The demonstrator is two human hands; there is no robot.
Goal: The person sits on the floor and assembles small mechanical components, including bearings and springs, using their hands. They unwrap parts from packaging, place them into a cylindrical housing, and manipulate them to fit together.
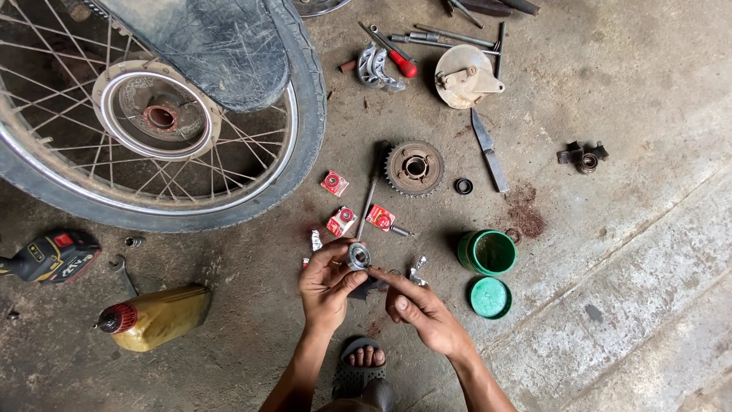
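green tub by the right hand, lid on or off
Off. The green tub stands upright with its mouth open, and its green lid lies separately on the concrete floor just below it.

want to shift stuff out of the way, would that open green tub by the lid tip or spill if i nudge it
The green tub looks squat and wide-based, so it would probably slide rather than tip. It stands open, its lid lying apart, so a hard shove might smear out whatever is inside. It looks like light plastic.

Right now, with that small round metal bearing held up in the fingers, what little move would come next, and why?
Probably the right hand reaches to the open green tub beside it: the left hand pinches the small round metal bearing, the right forefinger already touches it, and the tub's lid lies off.
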